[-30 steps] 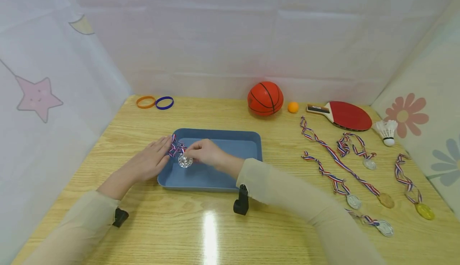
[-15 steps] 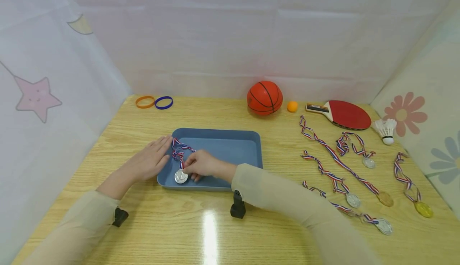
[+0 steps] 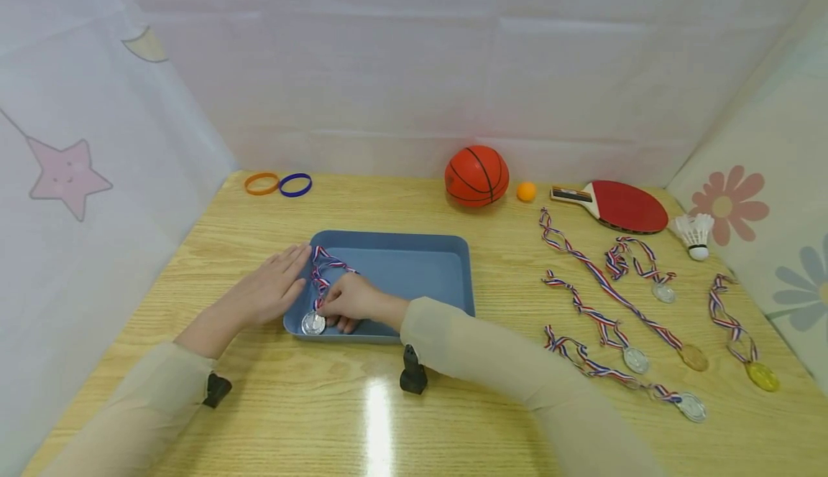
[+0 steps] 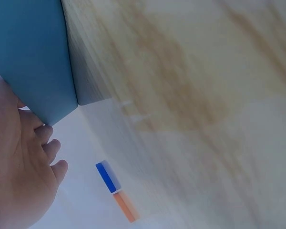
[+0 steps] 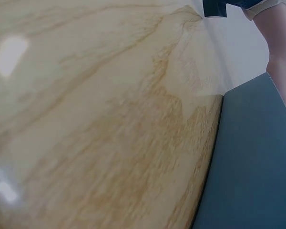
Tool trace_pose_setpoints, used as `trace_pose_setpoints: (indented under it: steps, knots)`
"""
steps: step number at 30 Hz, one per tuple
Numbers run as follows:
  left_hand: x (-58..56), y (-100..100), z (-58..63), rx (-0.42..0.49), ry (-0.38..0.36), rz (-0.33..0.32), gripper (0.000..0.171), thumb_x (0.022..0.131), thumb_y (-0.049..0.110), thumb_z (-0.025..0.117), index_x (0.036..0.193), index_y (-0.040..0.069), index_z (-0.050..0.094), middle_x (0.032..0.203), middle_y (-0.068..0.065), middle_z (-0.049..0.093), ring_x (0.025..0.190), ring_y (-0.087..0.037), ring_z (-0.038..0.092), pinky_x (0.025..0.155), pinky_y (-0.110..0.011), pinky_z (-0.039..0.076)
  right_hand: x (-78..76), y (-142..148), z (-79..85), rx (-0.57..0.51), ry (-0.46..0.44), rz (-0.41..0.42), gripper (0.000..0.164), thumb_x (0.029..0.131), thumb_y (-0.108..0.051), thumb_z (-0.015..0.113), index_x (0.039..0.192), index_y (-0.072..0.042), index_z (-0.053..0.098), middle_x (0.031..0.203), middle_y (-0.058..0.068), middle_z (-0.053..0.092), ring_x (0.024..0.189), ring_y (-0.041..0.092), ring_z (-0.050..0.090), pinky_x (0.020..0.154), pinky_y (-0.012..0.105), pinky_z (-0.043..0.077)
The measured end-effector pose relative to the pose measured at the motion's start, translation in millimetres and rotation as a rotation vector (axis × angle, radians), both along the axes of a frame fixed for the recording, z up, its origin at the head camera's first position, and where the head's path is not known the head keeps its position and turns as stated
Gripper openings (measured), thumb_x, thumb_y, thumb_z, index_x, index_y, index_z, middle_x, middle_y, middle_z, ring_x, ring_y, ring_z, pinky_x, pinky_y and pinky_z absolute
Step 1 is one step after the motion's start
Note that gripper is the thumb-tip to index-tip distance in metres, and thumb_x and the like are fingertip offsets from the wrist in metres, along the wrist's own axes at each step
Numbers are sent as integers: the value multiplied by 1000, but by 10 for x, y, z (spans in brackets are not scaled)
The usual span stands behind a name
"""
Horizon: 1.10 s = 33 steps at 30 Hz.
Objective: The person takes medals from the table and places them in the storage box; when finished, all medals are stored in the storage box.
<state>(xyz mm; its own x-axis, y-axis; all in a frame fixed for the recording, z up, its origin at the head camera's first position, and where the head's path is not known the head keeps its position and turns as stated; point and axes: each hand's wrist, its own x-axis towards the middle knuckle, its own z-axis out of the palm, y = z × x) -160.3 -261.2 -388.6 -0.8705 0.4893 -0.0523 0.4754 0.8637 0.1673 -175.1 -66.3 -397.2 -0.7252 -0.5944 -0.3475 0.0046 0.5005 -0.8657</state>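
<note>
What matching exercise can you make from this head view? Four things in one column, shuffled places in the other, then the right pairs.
Things:
1. Bare left hand
2. Small orange ball
3. Bare right hand
4. White feathered shuttlecock

Places:
A. Just right of the red-faced paddle
B. Inside the blue rectangular tray, at a round silver-coloured medal
C. Between the black-lined red basketball and the paddle
D. At the tray's left end, fingers straight

Right pairs: 1-D, 2-C, 3-B, 4-A
</note>
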Motion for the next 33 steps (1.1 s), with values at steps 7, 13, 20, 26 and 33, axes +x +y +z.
trace_pose_setpoints:
  steps: [7, 13, 20, 26, 33]
  knots:
    - [4, 0, 4, 5, 0, 0, 55, 99, 20, 33, 143, -8, 15, 148, -24, 15, 135, -39, 12, 108, -51, 12, 23, 4, -14, -48, -54, -20, 13, 88, -10, 63, 80, -1, 70, 66, 9, 66, 47, 15, 60, 47, 29, 54]
    - [7, -8, 7, 13, 9, -8, 55, 99, 20, 34, 143, -9, 17, 148, -25, 16, 135, -39, 13, 107, -52, 14, 49, 22, -13, -96, -78, -1, 13, 89, -7, 60, 89, 1, 70, 70, 9, 67, 52, 15, 61, 51, 28, 54]
    - [6, -3, 8, 12, 6, -7, 55, 99, 20, 34, 143, -9, 16, 148, -25, 16, 135, -39, 13, 108, -51, 13, 43, 72, 19, -68, -73, 19, 16, 89, -5, 59, 99, 2, 70, 71, 8, 67, 52, 14, 60, 52, 28, 54]
    - [1, 1, -4, 0, -8, 4, 55, 99, 20, 34, 144, -8, 15, 149, -23, 14, 135, -38, 11, 108, -50, 12, 21, 125, 41, -91, -104, 31, 17, 89, -4, 58, 100, 3, 69, 74, 9, 67, 52, 15, 60, 53, 29, 55]
    - [12, 3, 6, 0, -6, 8, 56, 99, 20, 34, 144, -7, 14, 149, -23, 14, 135, -39, 11, 108, -51, 12, -9, 283, 133, -134, -81, 81, 19, 89, -8, 60, 103, 1, 69, 78, 8, 67, 57, 16, 59, 55, 32, 55]
